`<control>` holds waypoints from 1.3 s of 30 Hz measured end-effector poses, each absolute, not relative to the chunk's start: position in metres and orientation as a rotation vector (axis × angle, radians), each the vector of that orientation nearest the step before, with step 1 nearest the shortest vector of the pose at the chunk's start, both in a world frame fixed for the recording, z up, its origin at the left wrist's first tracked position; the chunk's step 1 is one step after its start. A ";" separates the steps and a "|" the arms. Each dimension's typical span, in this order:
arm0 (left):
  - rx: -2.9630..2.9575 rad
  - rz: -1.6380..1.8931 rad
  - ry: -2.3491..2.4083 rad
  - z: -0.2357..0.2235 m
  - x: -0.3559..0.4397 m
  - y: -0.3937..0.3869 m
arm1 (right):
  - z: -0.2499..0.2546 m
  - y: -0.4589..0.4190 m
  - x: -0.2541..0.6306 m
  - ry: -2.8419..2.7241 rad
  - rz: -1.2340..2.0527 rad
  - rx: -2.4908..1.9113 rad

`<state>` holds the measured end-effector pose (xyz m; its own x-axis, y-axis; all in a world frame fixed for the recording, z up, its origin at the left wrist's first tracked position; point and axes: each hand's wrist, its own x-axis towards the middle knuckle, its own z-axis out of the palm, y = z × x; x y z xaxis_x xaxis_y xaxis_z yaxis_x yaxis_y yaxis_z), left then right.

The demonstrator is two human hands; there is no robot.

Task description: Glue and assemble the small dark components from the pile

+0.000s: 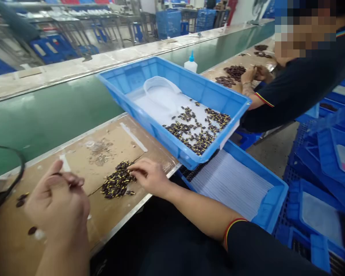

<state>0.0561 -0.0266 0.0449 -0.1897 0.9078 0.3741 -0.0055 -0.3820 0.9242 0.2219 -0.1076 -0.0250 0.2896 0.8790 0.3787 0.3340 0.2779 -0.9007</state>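
Note:
My left hand (pixel 61 199) is raised over the left part of the work board, fingers curled and thumb up. A small dark bit shows by its thumb, too little of it to name. My right hand (pixel 151 176) reaches to the right edge of a pile of small dark-and-yellow pieces (pixel 116 182), its thumb and fingers bent together. Whatever lies between those fingertips is hidden. A blue bin (pixel 158 124) beyond the right hand holds a white liner sheet (pixel 161 100) with more such pieces (pixel 199 140) scattered on it.
A second blue bin (pixel 276 207) with ridged white sheeting sits lower right. Behind are a green conveyor belt (pixel 60 109) and a blue-capped bottle (pixel 191 65). A co-worker (pixel 310 84) handles dark pieces at right. Scraps (pixel 99 151) lie on the board; stacked blue trays (pixel 319 191) fill the far right.

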 end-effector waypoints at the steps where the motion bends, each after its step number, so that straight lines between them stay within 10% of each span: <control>1: 1.349 1.691 1.022 0.046 0.058 -0.020 | -0.022 -0.103 0.223 -1.184 0.639 -1.241; 18: 1.174 1.604 1.238 -0.004 0.022 0.039 | 0.047 0.076 0.207 -1.344 1.059 -1.048; 39: 0.823 1.461 0.972 0.000 0.030 0.040 | 0.002 0.121 0.211 -1.789 0.228 -1.242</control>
<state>0.0303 0.0396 0.0000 -0.1139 0.9930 -0.0327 -0.4139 -0.0175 0.9102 0.2113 0.1207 0.0016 -0.0715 0.8170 0.5722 0.6472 0.4745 -0.5966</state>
